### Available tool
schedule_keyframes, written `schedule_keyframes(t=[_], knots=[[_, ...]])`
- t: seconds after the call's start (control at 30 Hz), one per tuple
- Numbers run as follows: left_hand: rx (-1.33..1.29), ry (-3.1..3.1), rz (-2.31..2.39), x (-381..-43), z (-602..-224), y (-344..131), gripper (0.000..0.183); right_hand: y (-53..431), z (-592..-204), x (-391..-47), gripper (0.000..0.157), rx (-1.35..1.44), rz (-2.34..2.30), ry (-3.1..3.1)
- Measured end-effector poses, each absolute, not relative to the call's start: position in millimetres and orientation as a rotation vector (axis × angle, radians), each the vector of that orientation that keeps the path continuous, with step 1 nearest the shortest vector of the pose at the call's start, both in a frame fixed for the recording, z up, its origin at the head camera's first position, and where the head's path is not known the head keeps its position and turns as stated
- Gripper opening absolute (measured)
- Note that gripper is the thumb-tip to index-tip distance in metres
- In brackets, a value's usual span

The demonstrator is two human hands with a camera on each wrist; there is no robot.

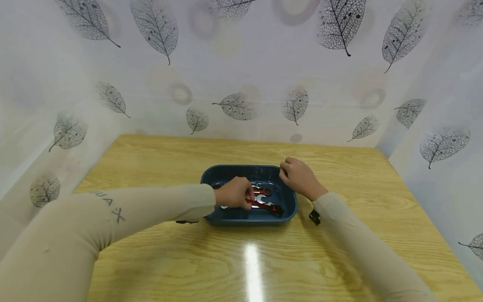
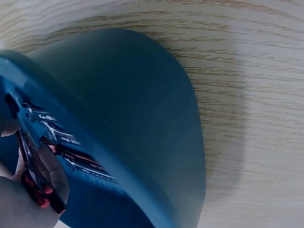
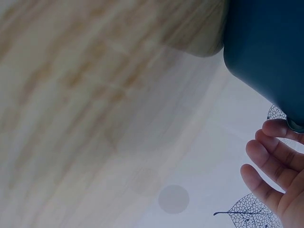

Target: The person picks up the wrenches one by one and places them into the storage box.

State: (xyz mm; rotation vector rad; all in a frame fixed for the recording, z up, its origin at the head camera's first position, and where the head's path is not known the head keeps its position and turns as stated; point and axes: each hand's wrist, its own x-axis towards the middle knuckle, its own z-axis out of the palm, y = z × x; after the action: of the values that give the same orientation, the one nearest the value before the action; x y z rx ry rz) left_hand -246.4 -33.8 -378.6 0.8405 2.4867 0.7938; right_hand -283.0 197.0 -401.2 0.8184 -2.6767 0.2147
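A dark blue plastic basin [image 1: 249, 222] stands on the table with several wrenches lying in it. Reaching in over its left side, my left hand [image 1: 233, 193] pinches a red and black wrench [image 1: 264, 205], also seen between thumb and fingers in the left wrist view. Beneath and beside it lie silver wrenches [image 2: 59, 135] and another red wrench [image 1: 265, 191] with a ring end. At the basin's far right corner my right hand [image 1: 299, 175] grips the rim; in the right wrist view the index finger [image 3: 274, 127] meets that rim while the other fingers are loosely bent.
The wood-grain table [image 1: 181, 260] extends around the basin. Behind and on both sides stand white walls [image 1: 256, 71] with a leaf pattern. A small black object [image 1: 315, 217] shows by the right cuff, and a bright reflection [image 1: 252, 268] lies on the tabletop in front.
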Motion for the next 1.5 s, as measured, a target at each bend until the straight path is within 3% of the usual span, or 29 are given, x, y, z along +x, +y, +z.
schedule_keyframes(t=[0.7, 1.5], knots=[[0.898, 2.482, 0.725, -244.0, -376.4, -28.0, 0.011, 197.9, -402.2, -283.2, 0.019, 0.814, 0.224, -2.679], [0.906, 2.42, 0.331, -251.7, -373.7, -14.5, 0.012, 197.9, -401.7, -283.3, 0.02, 0.81, 0.226, -2.669]])
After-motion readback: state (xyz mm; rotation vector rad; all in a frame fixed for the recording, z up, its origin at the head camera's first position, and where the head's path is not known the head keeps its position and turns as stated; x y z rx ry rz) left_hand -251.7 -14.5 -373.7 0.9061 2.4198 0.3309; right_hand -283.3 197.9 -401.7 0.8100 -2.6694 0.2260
